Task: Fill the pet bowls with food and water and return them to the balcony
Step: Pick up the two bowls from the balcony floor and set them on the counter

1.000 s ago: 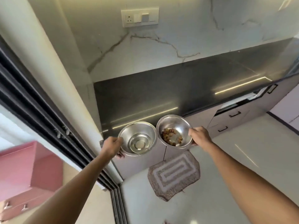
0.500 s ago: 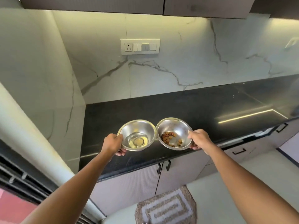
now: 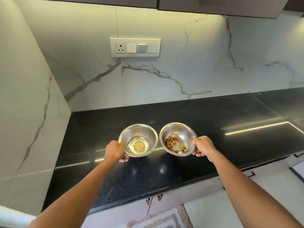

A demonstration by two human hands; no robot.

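The left bowl [image 3: 138, 140] holds a little clear water and the right bowl [image 3: 178, 139] a scatter of brown kibble [image 3: 172, 143]; the two steel bowls are side by side, a narrow gap between them, over the black table [image 3: 189, 175]. The left hand [image 3: 115, 151] grips the left bowl's outer rim, thumb on top and fingers [image 3: 124, 159] curled beneath, and the right hand [image 3: 204, 146] grips the right bowl's outer rim likewise; whether the bowls rest on the table or hang just above it cannot be told. Behind rises a marble wall [image 3: 197, 71] with a switch panel [image 3: 135, 47], and below the table's front edge are cabinet doors [image 3: 134, 209] and a mat [image 3: 164, 218].
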